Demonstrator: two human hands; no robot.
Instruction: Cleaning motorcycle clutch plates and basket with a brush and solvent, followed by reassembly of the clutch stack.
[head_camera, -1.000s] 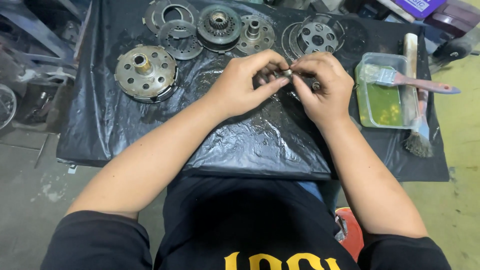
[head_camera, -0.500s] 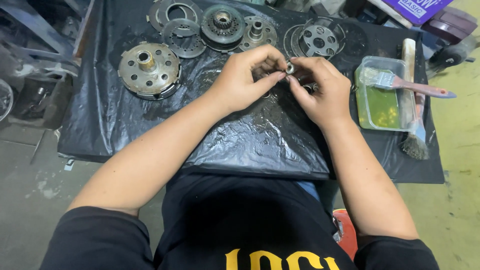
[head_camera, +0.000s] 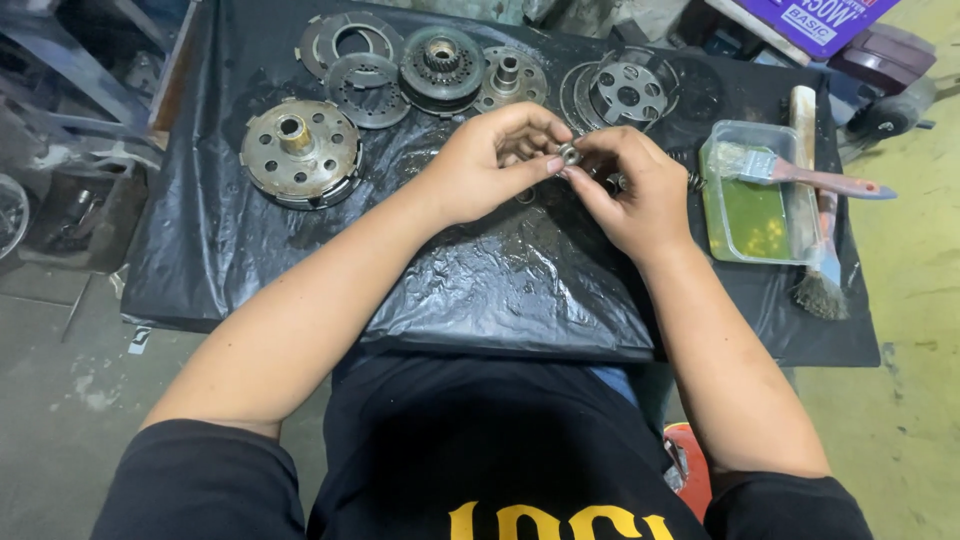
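Hands left (head_camera: 480, 165) and right (head_camera: 635, 190) pinching small round metal bushing (head_camera: 569, 154), over crinkled black plastic sheet (head_camera: 480, 280)

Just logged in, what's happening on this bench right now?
A person holds a small round metal part between both hands, left hand and right hand pinching it above a black plastic sheet. Round metal discs and hubs lie along the far edge. To the right, a clear tray of yellow-green liquid bears a paintbrush.

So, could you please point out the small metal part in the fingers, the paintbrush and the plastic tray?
small metal part (head_camera: 569, 154), head view, its round end.
paintbrush (head_camera: 800, 176), head view, its handle.
plastic tray (head_camera: 752, 252), head view, its near rim.
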